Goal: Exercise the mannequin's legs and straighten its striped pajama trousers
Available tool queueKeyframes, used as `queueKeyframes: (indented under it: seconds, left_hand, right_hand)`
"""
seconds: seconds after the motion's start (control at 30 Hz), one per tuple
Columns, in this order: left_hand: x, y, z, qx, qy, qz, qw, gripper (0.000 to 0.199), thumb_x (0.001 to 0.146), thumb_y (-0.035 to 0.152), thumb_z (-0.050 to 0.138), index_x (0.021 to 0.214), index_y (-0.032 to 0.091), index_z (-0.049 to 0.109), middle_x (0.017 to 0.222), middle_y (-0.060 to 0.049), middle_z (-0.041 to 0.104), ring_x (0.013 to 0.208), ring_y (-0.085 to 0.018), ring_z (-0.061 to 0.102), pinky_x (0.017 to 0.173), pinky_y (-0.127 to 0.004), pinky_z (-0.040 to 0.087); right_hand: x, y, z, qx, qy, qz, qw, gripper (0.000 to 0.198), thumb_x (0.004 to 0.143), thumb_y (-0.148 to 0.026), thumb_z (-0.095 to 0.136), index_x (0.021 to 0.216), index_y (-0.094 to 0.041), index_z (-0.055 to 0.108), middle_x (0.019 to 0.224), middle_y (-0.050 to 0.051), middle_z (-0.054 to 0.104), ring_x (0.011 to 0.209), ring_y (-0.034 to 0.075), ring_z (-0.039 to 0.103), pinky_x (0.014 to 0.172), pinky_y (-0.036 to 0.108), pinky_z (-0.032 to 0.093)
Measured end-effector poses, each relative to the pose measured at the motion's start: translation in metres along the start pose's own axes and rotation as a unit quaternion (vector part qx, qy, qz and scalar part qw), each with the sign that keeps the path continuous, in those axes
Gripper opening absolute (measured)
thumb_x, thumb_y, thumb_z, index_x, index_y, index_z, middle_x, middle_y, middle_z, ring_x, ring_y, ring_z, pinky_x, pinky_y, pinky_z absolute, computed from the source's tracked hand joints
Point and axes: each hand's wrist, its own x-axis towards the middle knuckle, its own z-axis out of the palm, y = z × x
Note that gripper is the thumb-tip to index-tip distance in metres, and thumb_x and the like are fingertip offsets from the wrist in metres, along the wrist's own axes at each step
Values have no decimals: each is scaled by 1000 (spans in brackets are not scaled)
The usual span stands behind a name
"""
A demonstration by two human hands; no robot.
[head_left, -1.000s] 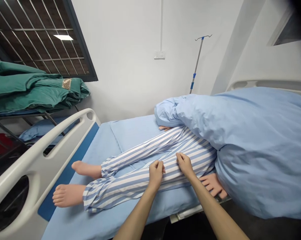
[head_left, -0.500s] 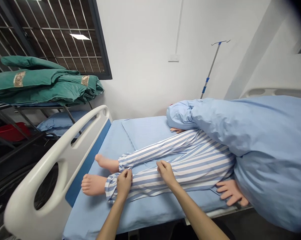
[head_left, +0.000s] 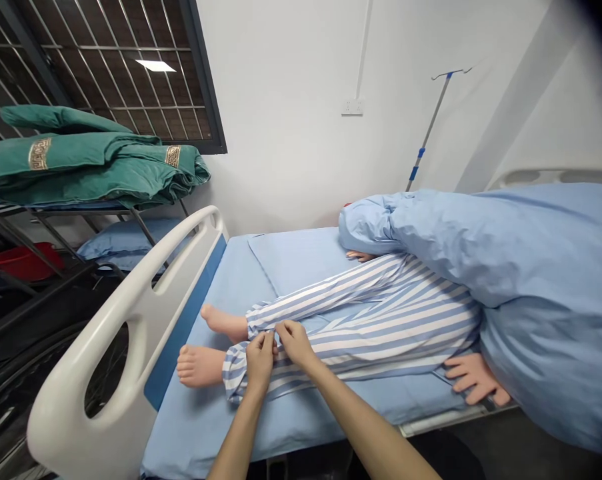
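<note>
A manikin in blue-and-white striped trousers (head_left: 381,330) lies on the bed, its bare feet (head_left: 201,367) toward the footboard. My left hand (head_left: 261,360) is closed in a pinch on the near trouser leg, just above the gathered cuff (head_left: 235,373). Close beside it, my right hand (head_left: 295,343) is closed too, thumb and fingertips together over the same shin. What lies between the right fingertips is too small to make out. A light-blue quilt (head_left: 545,267) covers the manikin's upper body. One manikin hand (head_left: 475,379) sticks out at the near edge.
The white footboard (head_left: 105,300) rises at the left end of the blue-sheeted bed (head_left: 301,250). Behind it, green folded bedding (head_left: 111,167) lies on a rack, with a red basin (head_left: 25,262) below. An IV pole (head_left: 428,127) stands by the wall at the far side.
My right hand has moved left and down from near the manikin's knee to beside my left hand. My left hand stays at the lower trouser leg. The view has shifted slightly.
</note>
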Motion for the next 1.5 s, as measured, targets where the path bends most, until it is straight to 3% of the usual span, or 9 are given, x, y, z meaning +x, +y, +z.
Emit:
queueKeyframes:
  seconds: [0.3,0.4,0.5,0.7,0.87,1.03,1.13,1.3,1.5]
  left_hand:
    - [-11,9,34,-30,-13,3,999,33,73,41,49,50,19,44,44,4,43,43,-9,38,44,-21,32]
    - [-20,16,48,-25,8,20,999,33,75,38,47,48,19,43,43,4,41,43,-9,37,45,-21,31]
    - [-26,22,62,-15,-24,50,998,33,74,36,48,47,18,45,44,4,44,45,-9,40,49,-21,33]
    - [-23,25,90,-70,-39,-22,997,31,73,38,47,50,18,44,41,4,43,39,-8,36,42,-21,31]
    - [-22,27,105,-56,-49,8,997,30,72,38,48,49,18,46,43,4,45,42,-8,39,45,-21,33]
    - [-26,28,123,-43,-51,-16,998,29,71,38,47,49,18,45,42,4,43,40,-8,36,42,-21,30]
    - [-30,30,134,-38,-46,9,998,30,72,38,46,49,18,45,44,4,44,42,-8,38,46,-21,31]
    - [-35,34,153,0,-106,41,993,33,73,36,45,45,18,44,43,3,45,45,-10,41,50,-22,33]
    - [-35,49,180,10,-123,60,991,31,72,32,43,43,19,42,42,3,43,46,-9,40,51,-22,31]
  right_hand:
    - [-5,8,-41,-45,25,-6,999,35,79,-34,41,50,-18,31,49,-5,31,50,9,31,50,22,24]
    - [-6,12,-56,-13,48,-6,999,34,79,-36,41,51,-18,33,49,-5,32,50,9,32,50,22,26]
    - [-5,17,-73,30,55,22,998,35,79,-38,42,50,-18,36,47,-5,36,49,9,35,50,22,28]
    - [-2,14,-90,142,75,65,985,36,78,-40,42,50,-19,34,43,-6,33,41,8,30,45,22,27]
    - [-10,23,-109,48,77,40,995,38,78,-41,43,49,-18,37,46,-4,38,47,9,36,48,22,29]
    - [-15,34,-139,35,74,29,996,37,78,-43,43,51,-19,36,46,-5,36,47,9,35,48,22,29]
    - [-17,40,-158,34,104,34,993,38,79,-44,42,50,-19,35,46,-5,35,48,9,35,49,22,29]
    - [-21,46,-184,12,110,25,993,39,80,-44,42,51,-18,35,47,-4,36,49,9,34,50,22,28]
    - [-29,51,-207,-25,141,26,989,38,79,-43,43,51,-18,35,48,-4,34,49,9,33,49,22,27]
